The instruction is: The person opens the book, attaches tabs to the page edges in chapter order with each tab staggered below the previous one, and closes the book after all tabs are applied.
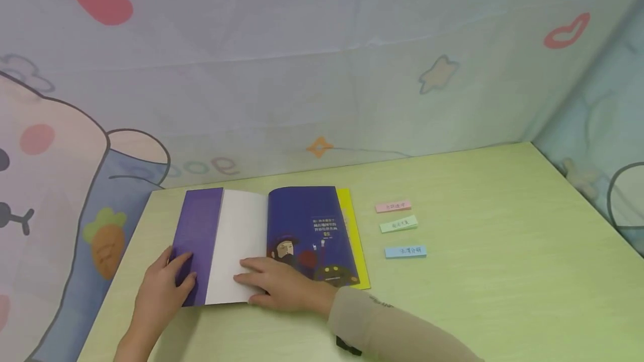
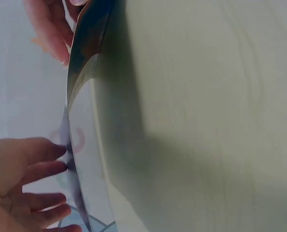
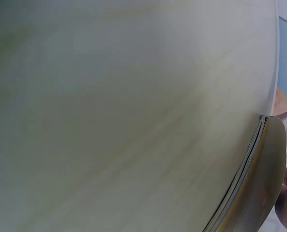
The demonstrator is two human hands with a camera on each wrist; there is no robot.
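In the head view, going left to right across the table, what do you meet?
Left hand on the purple flap → white page → right hand pressing the open book → yellow cover edge → sticky notes: pink, green, blue.

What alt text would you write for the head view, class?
Two hands hold an open book flat on a pale green table: the left hand on its purple flap, the right hand on the white page. Three sticky notes lie nearby.
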